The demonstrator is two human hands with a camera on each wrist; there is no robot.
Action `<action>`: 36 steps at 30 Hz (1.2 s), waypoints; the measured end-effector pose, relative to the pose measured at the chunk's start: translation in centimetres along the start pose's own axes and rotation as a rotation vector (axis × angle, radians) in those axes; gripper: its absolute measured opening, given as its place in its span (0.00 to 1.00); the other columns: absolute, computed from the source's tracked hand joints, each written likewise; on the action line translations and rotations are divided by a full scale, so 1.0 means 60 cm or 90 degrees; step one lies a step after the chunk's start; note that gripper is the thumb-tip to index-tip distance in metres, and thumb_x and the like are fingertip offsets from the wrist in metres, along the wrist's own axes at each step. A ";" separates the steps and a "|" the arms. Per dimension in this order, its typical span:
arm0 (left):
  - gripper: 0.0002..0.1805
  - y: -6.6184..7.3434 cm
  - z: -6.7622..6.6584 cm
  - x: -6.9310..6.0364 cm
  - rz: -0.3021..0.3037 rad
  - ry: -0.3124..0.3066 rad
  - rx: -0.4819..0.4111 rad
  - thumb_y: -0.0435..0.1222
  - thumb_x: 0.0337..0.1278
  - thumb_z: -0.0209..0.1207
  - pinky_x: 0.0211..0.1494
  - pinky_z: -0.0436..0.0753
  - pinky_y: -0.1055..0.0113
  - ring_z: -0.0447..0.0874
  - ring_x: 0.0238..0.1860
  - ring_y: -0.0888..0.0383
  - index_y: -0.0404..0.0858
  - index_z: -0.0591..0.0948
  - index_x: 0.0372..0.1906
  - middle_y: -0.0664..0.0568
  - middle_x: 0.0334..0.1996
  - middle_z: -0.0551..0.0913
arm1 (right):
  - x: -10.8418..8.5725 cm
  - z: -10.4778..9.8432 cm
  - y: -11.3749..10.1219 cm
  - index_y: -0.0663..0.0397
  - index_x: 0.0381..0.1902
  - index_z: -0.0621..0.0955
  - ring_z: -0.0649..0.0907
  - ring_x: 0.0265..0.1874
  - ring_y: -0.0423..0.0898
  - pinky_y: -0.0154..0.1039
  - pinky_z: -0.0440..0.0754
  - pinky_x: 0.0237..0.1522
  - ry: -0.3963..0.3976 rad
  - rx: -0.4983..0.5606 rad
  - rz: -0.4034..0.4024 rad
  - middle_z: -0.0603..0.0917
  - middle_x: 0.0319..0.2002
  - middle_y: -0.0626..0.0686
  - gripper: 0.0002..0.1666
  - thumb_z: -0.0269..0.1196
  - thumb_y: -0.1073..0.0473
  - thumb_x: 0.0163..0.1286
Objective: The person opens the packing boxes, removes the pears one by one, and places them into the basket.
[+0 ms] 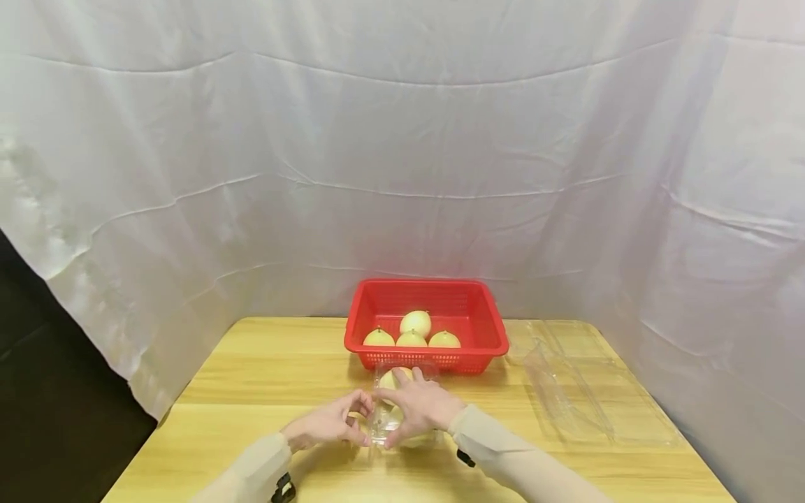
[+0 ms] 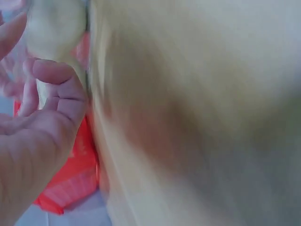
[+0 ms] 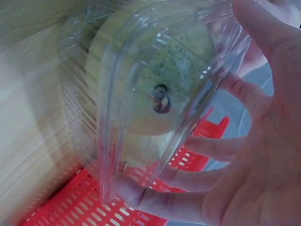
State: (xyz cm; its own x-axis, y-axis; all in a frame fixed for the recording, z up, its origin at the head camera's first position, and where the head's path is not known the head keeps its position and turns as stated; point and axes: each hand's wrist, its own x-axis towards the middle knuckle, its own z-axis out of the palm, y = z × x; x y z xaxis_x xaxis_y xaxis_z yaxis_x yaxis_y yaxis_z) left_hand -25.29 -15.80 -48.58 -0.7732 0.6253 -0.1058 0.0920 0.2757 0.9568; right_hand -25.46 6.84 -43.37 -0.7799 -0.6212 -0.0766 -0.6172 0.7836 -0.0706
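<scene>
A clear plastic clamshell box [image 1: 385, 427] sits on the table in front of me with pale yellow pears [image 3: 183, 61] inside. My right hand [image 1: 423, 404] lies over the box, fingers spread and mostly straight across its top; in the right wrist view a fingertip touches the box's end. At the box's left side is my left hand [image 1: 333, 423], its thumb and loosely bent fingers apart, close against the edge. The left wrist view shows that hand [image 2: 42, 127] next to the box, but firm contact is not clear there.
Behind the box stands a red slotted basket [image 1: 428, 358] holding several pears [image 1: 416, 323]. More clear plastic boxes [image 1: 566, 398] lie at the right side of the wooden table [image 1: 270, 370]. White cloth [image 1: 402, 140] hangs around the back and sides.
</scene>
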 end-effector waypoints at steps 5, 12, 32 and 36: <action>0.27 0.002 0.012 0.003 -0.016 0.026 -0.017 0.30 0.45 0.71 0.28 0.71 0.73 0.69 0.27 0.61 0.36 0.70 0.49 0.47 0.44 0.73 | -0.002 0.002 0.003 0.19 0.66 0.70 0.73 0.57 0.58 0.55 0.82 0.40 0.022 -0.017 -0.013 0.69 0.63 0.51 0.50 0.70 0.24 0.43; 0.20 0.002 0.011 0.009 0.008 0.027 -0.029 0.29 0.42 0.72 0.32 0.75 0.74 0.75 0.32 0.62 0.32 0.77 0.43 0.54 0.29 0.78 | -0.005 0.001 0.003 0.22 0.67 0.70 0.74 0.57 0.59 0.55 0.82 0.42 0.034 -0.020 -0.018 0.69 0.62 0.51 0.50 0.70 0.24 0.43; 0.04 -0.007 -0.001 0.009 -0.063 -0.051 -0.179 0.28 0.55 0.64 0.23 0.72 0.79 0.74 0.19 0.70 0.37 0.84 0.34 0.56 0.28 0.86 | -0.002 0.001 0.005 0.18 0.66 0.69 0.73 0.58 0.56 0.52 0.82 0.44 0.028 0.009 -0.020 0.69 0.66 0.52 0.48 0.67 0.22 0.45; 0.05 -0.006 -0.008 0.011 -0.066 -0.066 -0.172 0.29 0.56 0.64 0.25 0.75 0.77 0.79 0.21 0.68 0.35 0.85 0.37 0.55 0.28 0.87 | -0.005 -0.001 0.007 0.18 0.67 0.69 0.73 0.58 0.57 0.52 0.82 0.44 0.032 0.009 -0.015 0.69 0.66 0.52 0.48 0.67 0.22 0.46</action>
State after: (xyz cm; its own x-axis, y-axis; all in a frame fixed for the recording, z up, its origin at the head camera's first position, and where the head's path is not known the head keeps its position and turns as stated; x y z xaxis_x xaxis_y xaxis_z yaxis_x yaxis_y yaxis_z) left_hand -26.14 -15.86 -48.85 -0.7006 0.6788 -0.2201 -0.1651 0.1459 0.9754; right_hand -25.50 7.36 -43.34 -0.7699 -0.6376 -0.0251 -0.6338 0.7687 -0.0859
